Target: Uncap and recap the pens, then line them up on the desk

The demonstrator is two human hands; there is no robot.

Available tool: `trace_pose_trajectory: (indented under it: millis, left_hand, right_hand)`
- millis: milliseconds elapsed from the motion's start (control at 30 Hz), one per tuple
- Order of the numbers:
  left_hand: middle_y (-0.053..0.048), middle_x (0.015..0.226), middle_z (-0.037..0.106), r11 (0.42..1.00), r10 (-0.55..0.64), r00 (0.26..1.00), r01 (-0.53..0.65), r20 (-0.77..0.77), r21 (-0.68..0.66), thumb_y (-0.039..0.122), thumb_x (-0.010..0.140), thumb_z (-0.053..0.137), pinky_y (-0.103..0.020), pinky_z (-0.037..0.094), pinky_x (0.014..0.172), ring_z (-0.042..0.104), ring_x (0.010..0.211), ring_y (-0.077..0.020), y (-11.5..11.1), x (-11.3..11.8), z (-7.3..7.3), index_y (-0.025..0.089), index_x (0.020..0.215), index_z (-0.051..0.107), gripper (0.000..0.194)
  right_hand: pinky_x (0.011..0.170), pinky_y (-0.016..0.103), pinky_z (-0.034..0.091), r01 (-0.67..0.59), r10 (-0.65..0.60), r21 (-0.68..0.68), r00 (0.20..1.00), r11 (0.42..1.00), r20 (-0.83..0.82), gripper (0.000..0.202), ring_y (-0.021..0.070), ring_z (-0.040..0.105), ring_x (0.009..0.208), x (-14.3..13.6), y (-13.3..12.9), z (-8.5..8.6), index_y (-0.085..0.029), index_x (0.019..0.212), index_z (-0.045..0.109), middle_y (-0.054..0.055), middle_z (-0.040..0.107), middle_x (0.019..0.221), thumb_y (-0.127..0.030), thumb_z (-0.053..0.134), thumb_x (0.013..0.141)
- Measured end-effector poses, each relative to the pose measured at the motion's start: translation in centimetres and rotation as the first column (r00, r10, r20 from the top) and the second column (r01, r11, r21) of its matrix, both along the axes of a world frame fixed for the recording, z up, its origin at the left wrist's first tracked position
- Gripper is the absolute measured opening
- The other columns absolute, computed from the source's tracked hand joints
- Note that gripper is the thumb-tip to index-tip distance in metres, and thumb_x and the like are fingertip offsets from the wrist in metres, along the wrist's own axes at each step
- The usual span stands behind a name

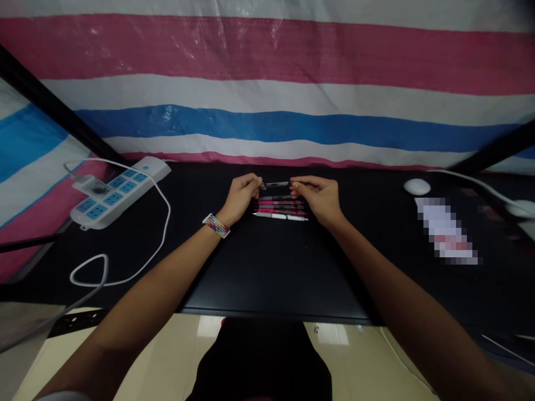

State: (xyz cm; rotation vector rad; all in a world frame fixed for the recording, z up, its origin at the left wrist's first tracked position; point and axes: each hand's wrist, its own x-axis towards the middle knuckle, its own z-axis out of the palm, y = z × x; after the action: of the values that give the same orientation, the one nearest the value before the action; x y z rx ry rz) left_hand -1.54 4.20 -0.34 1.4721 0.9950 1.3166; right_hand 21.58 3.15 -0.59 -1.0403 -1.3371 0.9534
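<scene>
A dark pen [276,184] lies crosswise between my two hands at the back of a row of pens. My left hand [243,195] pinches its left end, and a patterned band circles that wrist. At the other end, the fingers of my right hand [320,196] close on the pen's tip. Just in front, several pens lie side by side on the black table: dark ones, pink and red ones [279,210], and a white pen [281,216] nearest me. Fingers partly cover the ends of the farther pens.
On the left a white power strip [121,192] with blue sockets holds a plugged-in adapter, its white cable [167,223] looping over the table [267,267]. To the right are a white mouse [417,186] and a blurred-out packet [447,231]. Striped sheeting [267,128] hangs behind.
</scene>
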Motion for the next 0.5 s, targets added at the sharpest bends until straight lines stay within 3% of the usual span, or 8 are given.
trace_pose_trajectory:
  millis: [100,233,300,400,500]
  left_hand:
    - [0.002,0.057,0.053,1.0,0.006,1.0,-0.005,-0.023,0.029,0.031,0.1,0.067,-0.029,0.044,0.065,0.052,0.058,-0.0127,-0.1,-0.1,0.1,0.021,0.065,0.061,0.037]
    - [0.0,0.075,0.069,0.996,0.034,0.999,-0.032,-0.02,0.087,0.03,0.095,0.075,-0.03,0.052,0.075,0.063,0.071,-0.0152,-0.1,-0.2,0.3,0.022,0.094,0.078,0.008]
    - [0.0,0.083,0.072,0.993,0.052,0.999,-0.052,0.0,0.103,0.025,0.09,0.081,-0.031,0.054,0.078,0.067,0.077,-0.0162,0.1,-0.3,0.2,0.024,0.106,0.08,0.017]
    - [-0.002,0.085,0.075,0.988,0.098,0.995,-0.095,-0.025,0.12,0.025,0.088,0.083,-0.031,0.056,0.079,0.069,0.081,-0.0172,0.5,-0.6,-0.1,0.024,0.107,0.081,0.019]
    - [-0.003,0.08,0.075,0.984,0.14,0.987,-0.131,-0.074,0.117,0.038,0.095,0.082,-0.031,0.054,0.074,0.067,0.074,-0.0163,0.8,-0.7,-0.3,0.022,0.092,0.081,0.016]
  right_hand:
    - [0.082,0.047,0.071,-0.017,0.017,0.022,1.0,1.0,-0.007,0.023,0.0233,0.079,0.074,0.0,-0.1,0.2,-0.023,0.099,0.088,0.006,0.083,0.085,-0.042,0.089,0.086]
    - [0.082,0.045,0.07,-0.011,0.013,0.024,0.998,1.0,-0.068,0.022,0.0218,0.078,0.075,0.5,0.4,0.2,-0.025,0.097,0.087,0.005,0.082,0.086,-0.043,0.09,0.086]
    - [0.083,0.044,0.07,-0.001,0.003,0.019,0.994,1.0,-0.111,0.019,0.0209,0.077,0.076,0.9,0.7,0.0,-0.026,0.096,0.086,0.005,0.082,0.087,-0.042,0.091,0.086]
    - [0.085,0.044,0.069,-0.001,-0.002,-0.017,0.991,1.0,-0.135,0.022,0.0206,0.077,0.078,1.3,1.1,-0.3,-0.025,0.097,0.085,0.005,0.081,0.088,-0.043,0.091,0.085]
    - [0.086,0.045,0.069,-0.008,0.001,-0.057,0.993,0.998,-0.122,0.029,0.0211,0.077,0.079,1.4,1.2,-0.4,-0.024,0.099,0.084,0.006,0.08,0.089,-0.048,0.09,0.084]
